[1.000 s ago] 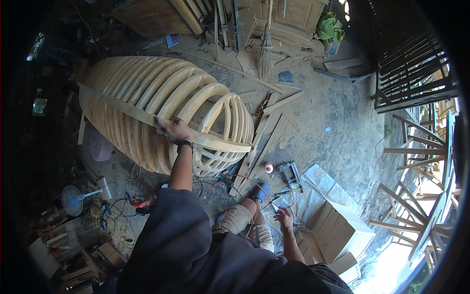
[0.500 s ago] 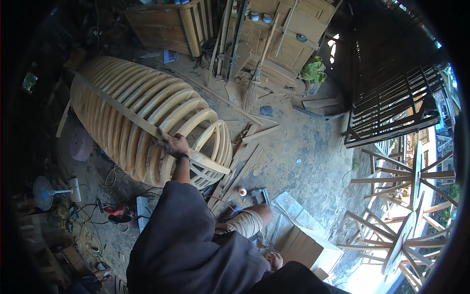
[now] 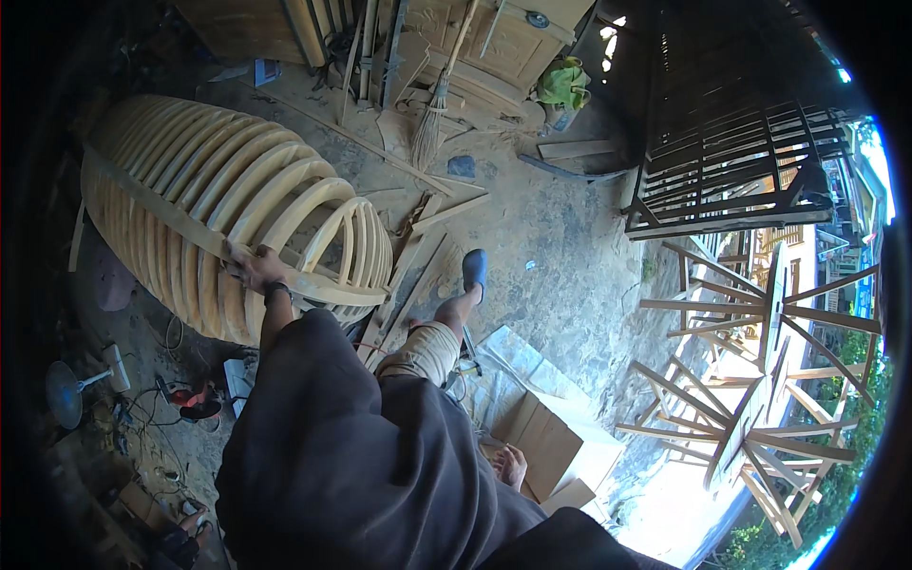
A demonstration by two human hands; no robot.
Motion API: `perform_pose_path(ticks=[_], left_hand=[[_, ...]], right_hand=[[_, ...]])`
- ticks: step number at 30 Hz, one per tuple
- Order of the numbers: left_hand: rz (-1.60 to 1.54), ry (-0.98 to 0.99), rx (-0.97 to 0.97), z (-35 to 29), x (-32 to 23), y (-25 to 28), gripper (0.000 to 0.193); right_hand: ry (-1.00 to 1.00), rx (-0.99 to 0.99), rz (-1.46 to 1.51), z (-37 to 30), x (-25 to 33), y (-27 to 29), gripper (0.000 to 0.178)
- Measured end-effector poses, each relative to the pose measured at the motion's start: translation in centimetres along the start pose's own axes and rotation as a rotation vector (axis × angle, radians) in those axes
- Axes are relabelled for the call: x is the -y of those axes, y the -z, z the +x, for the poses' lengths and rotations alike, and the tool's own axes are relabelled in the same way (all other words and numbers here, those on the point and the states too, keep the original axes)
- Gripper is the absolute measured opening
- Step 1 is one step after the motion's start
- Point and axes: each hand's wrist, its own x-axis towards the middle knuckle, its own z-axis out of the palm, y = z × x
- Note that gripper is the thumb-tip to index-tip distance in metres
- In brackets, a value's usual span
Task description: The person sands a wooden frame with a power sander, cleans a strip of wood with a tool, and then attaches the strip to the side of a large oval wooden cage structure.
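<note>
A large rounded frame of curved wooden ribs (image 3: 214, 157) lies at the left, light brown, with gaps between its ribs. A long wooden rail (image 3: 157, 204) crosses the ribs. My left hand (image 3: 256, 268), with a dark band at the wrist, is closed over this rail near the frame's right end. My right hand (image 3: 510, 465) hangs low beside a cardboard box (image 3: 546, 442); its fingers are loosely apart, with nothing visible in them. My leg, in beige shorts and a blue-grey shoe (image 3: 475, 271), is stretched forward between the frame and the box.
Loose wooden strips (image 3: 408, 261) lie along the frame's right end. A broom (image 3: 432, 119) leans against carved panels at the back. A fan (image 3: 65, 394), cables and a red tool (image 3: 190, 394) are at the lower left. Round wooden pieces with spokes (image 3: 741, 427) stand at the right.
My leg has swung forward and its shoe now shows. The view has shifted, so the frame sits farther left. My left hand stays on the rail; the right still hangs by the box.
</note>
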Motion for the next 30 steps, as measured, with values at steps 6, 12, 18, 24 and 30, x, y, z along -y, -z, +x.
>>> perform_pose_path(ticks=[6, 12, 18, 24, 30], left_hand=[[0.123, -0.026, -0.053, 0.5, 1.7, -0.8, 0.076], [0.232, 0.164, -0.136, 1.5, 2.3, -2.2, 0.087], [0.320, 0.416, -0.018, 1.7, 3.1, -1.2, 0.088], [0.213, 0.301, -0.103, 0.9, -1.2, -1.4, 0.084], [0.187, 0.416, -0.051, 0.8, -2.1, -0.7, 0.080]], right_hand=[[0.094, 0.106, -0.185, 10.0, 14.8, -5.0, 0.041], [0.160, 0.264, -0.373, 17.7, 32.1, -10.9, 0.037], [0.289, 0.263, -0.346, 17.8, 44.4, -15.9, 0.038], [0.107, 0.352, -0.660, 21.4, 43.0, -13.8, 0.039], [0.196, 0.460, -0.724, 24.0, 44.7, -11.2, 0.046]])
